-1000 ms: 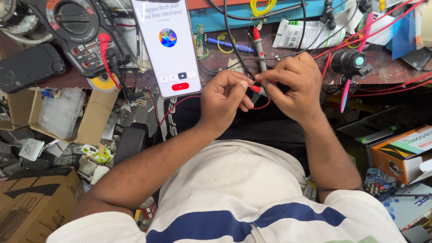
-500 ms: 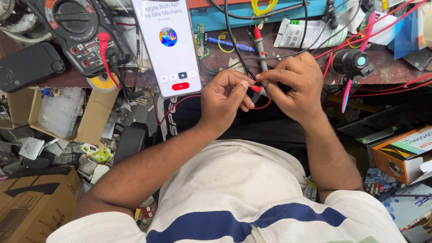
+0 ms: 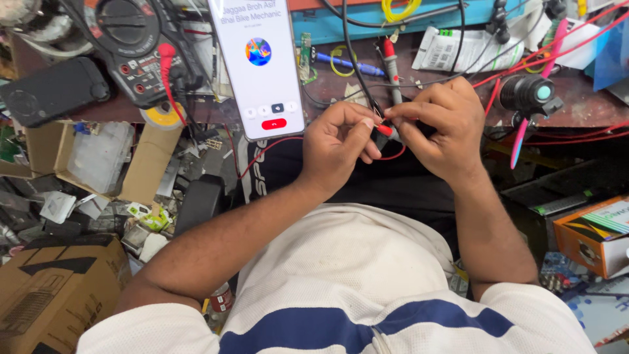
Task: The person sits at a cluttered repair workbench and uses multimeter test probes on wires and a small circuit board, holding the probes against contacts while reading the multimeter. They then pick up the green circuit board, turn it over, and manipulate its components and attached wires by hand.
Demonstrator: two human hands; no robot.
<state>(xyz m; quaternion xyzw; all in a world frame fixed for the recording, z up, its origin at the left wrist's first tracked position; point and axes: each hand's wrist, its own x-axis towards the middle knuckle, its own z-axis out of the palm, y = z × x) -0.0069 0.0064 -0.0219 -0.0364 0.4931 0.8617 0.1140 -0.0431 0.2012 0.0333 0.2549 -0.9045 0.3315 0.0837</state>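
At the far left a brown cardboard box (image 3: 56, 288) sits low among scattered scrap, and above it a black rectangular case (image 3: 52, 90) lies on the edge of the workbench (image 3: 590, 108). Next to it is a black multimeter (image 3: 134, 46) with a red plug (image 3: 165, 56) pushed into its face, and just below that a yellow roll of tape (image 3: 160, 117). A white smartphone (image 3: 259, 62) leans upright further along, its lit screen showing a round coloured picture and a red button near the bottom. Right of the phone, the person's left hand (image 3: 337, 147) is curled in front of the bench edge, thumb and forefinger pinched closed on a thin red wire (image 3: 385, 130) whose red sleeve shows between the two hands. A longer loop of the same red wire hangs down under the hands, across the dark cloth in the lap. The right hand (image 3: 439, 128) meets the left one, fingertips touching, with its fingers also closed tight on the wire's end; what exactly lies inside that grip is hidden. Behind the hands a red-tipped probe (image 3: 391, 65) lies on the bench among black cables. Further right stands a small black cylinder with a teal cap (image 3: 531, 95), and an orange carton (image 3: 593, 236) sits at the lower right.
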